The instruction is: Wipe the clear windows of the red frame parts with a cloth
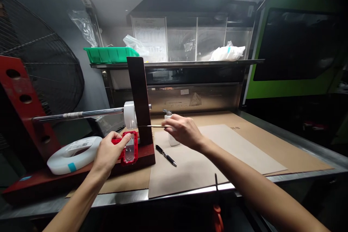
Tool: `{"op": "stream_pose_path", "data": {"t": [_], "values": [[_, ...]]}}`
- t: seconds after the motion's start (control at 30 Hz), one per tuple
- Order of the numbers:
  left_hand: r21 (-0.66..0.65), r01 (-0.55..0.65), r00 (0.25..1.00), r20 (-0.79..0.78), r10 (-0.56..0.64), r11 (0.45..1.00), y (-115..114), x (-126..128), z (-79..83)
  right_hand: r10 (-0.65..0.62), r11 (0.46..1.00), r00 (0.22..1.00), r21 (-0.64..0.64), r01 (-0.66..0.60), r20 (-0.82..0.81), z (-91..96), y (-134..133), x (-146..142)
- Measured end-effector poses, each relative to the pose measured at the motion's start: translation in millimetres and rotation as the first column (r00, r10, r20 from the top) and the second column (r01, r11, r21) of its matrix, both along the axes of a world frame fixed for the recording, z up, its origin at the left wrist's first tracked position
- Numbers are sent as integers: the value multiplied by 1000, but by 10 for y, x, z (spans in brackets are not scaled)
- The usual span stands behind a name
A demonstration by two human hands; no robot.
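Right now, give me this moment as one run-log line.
left hand: holds red part | right hand: holds stick | bottle: behind right hand | pen: on cardboard | white roll: beside left hand

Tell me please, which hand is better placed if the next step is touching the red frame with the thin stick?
Probably the right hand: it holds the thin stick, whose tip points toward the left side. The left hand is occupied, gripping the red frame.
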State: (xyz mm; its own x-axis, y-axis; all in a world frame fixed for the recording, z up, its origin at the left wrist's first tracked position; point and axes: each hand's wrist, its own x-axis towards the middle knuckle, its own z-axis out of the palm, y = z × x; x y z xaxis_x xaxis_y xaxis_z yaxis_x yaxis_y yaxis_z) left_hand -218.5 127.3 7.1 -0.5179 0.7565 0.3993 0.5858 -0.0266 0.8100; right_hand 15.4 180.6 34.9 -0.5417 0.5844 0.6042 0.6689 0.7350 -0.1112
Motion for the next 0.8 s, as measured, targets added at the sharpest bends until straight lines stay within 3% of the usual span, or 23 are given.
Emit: {"op": "stream_pose_path", "data": {"t": [0.1, 0.2, 0.53, 0.8], "values": [[-6, 4, 1000, 4, -4, 1000, -13, -1, 17, -29, 985, 995, 171, 13, 91, 72, -7, -267], [-10, -7, 1000, 1, 7, 1000, -11, -26, 14, -61, 972, 979, 234, 13, 196, 95, 6, -413], [-62, 30, 999, 24, -29, 998, 6, -80, -32, -59, 962, 941, 270, -36, 334, 97, 2, -500], [-75, 8, 999, 48, -5, 997, -20, -71, -60, 0, 968, 906, 227, -106, 423, 131, -106, -591]]}}
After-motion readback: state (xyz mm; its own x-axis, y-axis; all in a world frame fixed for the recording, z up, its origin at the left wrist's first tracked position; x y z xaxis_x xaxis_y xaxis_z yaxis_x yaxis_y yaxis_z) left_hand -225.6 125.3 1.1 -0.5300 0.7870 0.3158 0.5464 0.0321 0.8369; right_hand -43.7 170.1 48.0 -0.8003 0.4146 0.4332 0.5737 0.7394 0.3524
